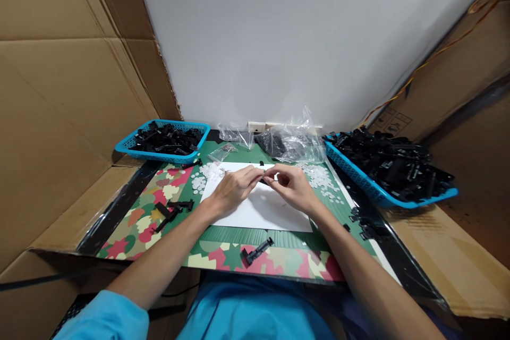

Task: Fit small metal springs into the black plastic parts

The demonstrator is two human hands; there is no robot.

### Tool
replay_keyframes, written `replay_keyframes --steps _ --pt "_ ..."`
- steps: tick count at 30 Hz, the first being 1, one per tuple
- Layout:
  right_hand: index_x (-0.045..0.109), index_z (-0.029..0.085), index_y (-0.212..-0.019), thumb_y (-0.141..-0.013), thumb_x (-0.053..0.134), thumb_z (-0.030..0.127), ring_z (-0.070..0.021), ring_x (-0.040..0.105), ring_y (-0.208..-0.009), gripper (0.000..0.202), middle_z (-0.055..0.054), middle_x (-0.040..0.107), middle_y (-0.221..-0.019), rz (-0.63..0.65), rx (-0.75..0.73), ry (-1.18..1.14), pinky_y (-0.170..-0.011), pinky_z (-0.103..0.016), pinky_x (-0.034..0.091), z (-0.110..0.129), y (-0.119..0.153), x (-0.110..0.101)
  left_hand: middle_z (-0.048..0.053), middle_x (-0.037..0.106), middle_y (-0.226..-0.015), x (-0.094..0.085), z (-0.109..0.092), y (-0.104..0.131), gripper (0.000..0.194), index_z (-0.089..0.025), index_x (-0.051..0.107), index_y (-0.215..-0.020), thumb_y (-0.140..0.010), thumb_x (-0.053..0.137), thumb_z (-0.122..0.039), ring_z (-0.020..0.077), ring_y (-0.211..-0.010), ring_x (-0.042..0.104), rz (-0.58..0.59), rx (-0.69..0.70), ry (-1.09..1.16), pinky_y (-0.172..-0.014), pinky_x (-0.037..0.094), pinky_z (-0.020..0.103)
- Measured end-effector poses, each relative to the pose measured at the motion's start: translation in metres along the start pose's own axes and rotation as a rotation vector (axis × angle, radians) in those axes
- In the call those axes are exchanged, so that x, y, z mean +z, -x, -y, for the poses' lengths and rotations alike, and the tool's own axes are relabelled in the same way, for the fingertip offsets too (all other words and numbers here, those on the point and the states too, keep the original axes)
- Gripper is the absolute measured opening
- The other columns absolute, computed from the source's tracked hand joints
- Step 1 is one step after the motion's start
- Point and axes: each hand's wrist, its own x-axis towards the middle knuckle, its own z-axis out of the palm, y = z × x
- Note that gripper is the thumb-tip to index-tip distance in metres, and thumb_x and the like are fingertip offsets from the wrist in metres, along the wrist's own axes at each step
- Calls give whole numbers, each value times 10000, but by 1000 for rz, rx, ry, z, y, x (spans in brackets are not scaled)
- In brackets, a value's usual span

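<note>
My left hand [239,185] and my right hand [290,185] meet fingertip to fingertip above a white sheet of paper [255,216]. Both are closed in a pinch around a small dark part [263,178], mostly covered by the fingers, so its kind does not show. Small white discs [200,179] lie scattered to the left of the sheet, and more white discs [322,178] lie to its right. A black plastic piece [258,251] rests at the table's front edge, below the sheet.
Black plastic parts fill a blue basket [179,158] at the back left and another blue basket [370,189] at the right. Clear plastic bags [306,143] stand against the wall. Loose black pieces [171,212] lie left of my forearm. Cardboard walls [59,90] flank the table.
</note>
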Motion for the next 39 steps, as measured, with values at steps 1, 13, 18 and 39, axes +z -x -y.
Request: replay_keyframes --steps 1,13,18,39 --pt "779 207 -969 -1020 688 413 -128 430 -590 231 -32 692 -810 -6 0 -6 -535 -289 331 0 0 0 64 718 -1072 0 0 0 215 -220 639 -1246 -1126 462 -249 202 -951 716 -1 1 2 -765 534 294" --pt "802 185 -873 -935 737 350 -111 396 -542 188 -37 697 -731 -156 69 -24 -507 -296 301 1 -2 -2 103 740 -1231 4 1 0 330 -230 549 -1438 -1114 525 -284 234 -1053 750 -57 -18 41 -838 616 353" --pt "807 159 -860 -910 750 338 -101 396 -528 194 -54 708 -742 -228 125 -100 -488 -292 288 5 -3 -4 97 768 -1260 9 7 2 436 -227 555 -1480 -1054 583 -143 225 -1095 773 -172 -85 127 -919 642 373" --pt "828 197 -967 -956 677 148 -120 534 -603 160 -39 726 -840 -170 -261 236 -556 -270 388 2 6 17 23 782 -967 6 4 6 208 -208 709 -1066 -911 747 -73 180 -842 767 -337 -59 169 -783 616 280"
